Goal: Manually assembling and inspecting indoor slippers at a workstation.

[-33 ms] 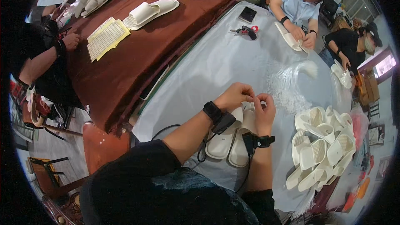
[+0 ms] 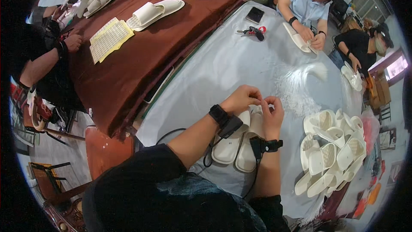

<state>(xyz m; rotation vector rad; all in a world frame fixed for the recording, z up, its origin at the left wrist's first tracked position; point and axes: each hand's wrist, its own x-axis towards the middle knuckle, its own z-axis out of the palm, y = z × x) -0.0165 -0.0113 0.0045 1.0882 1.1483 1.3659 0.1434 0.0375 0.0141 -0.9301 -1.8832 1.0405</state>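
Note:
A pair of cream slippers (image 2: 222, 149) lies side by side on the pale-covered table, heels toward me. Over their toe end, my left hand (image 2: 244, 99) is closed in a pinch. Its fingertips meet those of my right hand (image 2: 272, 111), which is pinched too. Whatever is between the fingertips is too small to make out. Both wrists wear black straps with small devices and cables, and these partly cover the slippers. Just beyond my right hand spreads a loose bundle of thin white strands (image 2: 300, 87).
Several cream slippers (image 2: 322, 157) are heaped at the right. Keys (image 2: 253, 32) and a black phone (image 2: 255, 15) lie farther back. A brown-covered table (image 2: 128, 66) at the left bears slippers and yellow label sheets (image 2: 109, 41). Co-workers handle slippers at the far right; another person is at the left.

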